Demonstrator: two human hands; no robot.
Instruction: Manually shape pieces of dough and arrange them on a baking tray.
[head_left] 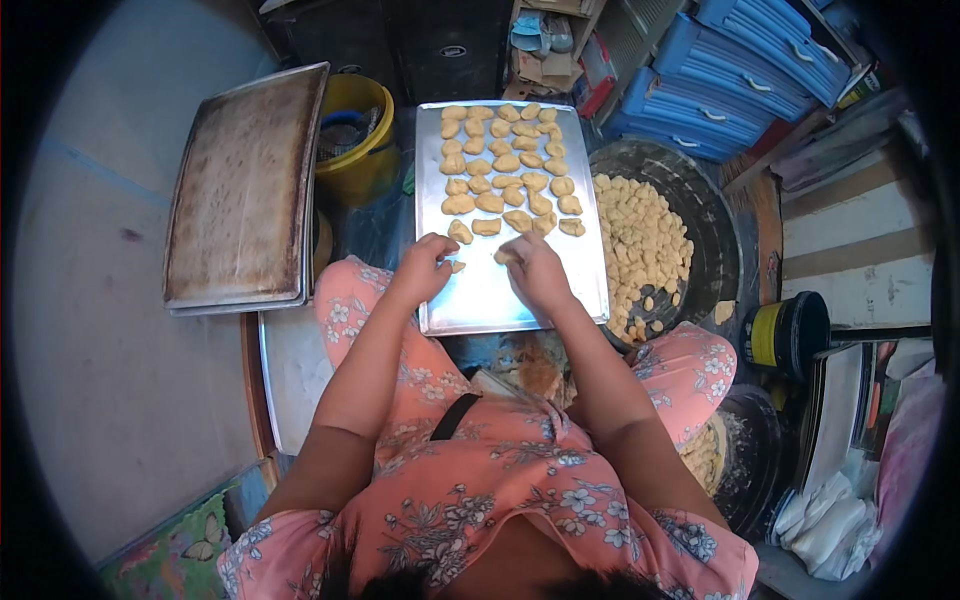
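Dough pieces, tan, lumpy, uneven in shape: laid in loose rows on a tray, just beyond the fingertips of both hands, some neighbours touching, others apart. Tray: silver, rectangular, shallow-rimmed, beneath both hands, its nearer part bare metal. Left hand: over the tray's left edge, fingers curled, thumb and fingertips drawn narrow; a small lump shows at the tips, though whether it is gripped cannot be told. Right hand: over the tray, well apart from the left, fingers bent down and closed on one piece. Tub: black, round, wide, to the right of the right hand and beside the tray, holding a heap of many smaller dough lumps. Pail: black with a yellow label, farther right, past the tub. Basin: dark, behind the right hand and to its right, partly hidden by the knee. Bucket: yellow, beyond the left hand and to its left. Sheets: browned, stacked, left of the bucket. Drawers: blue, far beyond the right hand, rightward.
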